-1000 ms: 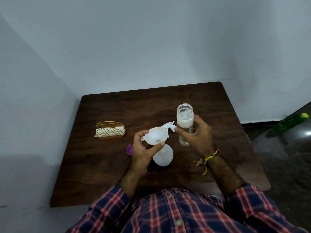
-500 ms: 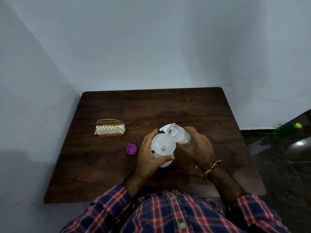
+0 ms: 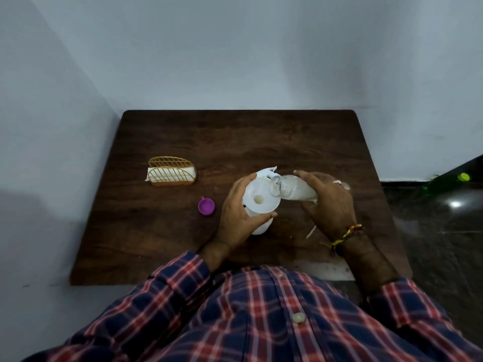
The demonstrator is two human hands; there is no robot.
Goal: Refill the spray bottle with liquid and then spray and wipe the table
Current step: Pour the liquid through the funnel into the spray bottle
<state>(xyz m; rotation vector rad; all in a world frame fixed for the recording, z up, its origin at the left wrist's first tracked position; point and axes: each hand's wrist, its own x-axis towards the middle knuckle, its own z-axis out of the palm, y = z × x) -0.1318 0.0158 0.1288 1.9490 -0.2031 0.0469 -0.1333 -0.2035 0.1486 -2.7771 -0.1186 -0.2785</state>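
Observation:
A white funnel [image 3: 261, 198] sits in the neck of the white spray bottle [image 3: 261, 227] at the middle of the brown table [image 3: 162, 231]. My left hand [image 3: 239, 218] grips the funnel's rim and the bottle below it. My right hand [image 3: 328, 202] holds a clear bottle of whitish liquid [image 3: 292, 190], tipped nearly flat with its open mouth over the funnel's right edge. The white spray head [image 3: 266, 172] lies just behind the funnel, mostly hidden.
A purple cap [image 3: 206, 206] lies left of my left hand. A gold wire holder with white napkins [image 3: 171, 172] stands at the table's left. Walls close the left and far sides. A green bottle [image 3: 461, 177] lies on the dark floor at right.
My right hand has tipped the clear bottle from upright down to nearly flat, mouth over the funnel. The left hand set the funnel and spray bottle down and keeps gripping them.

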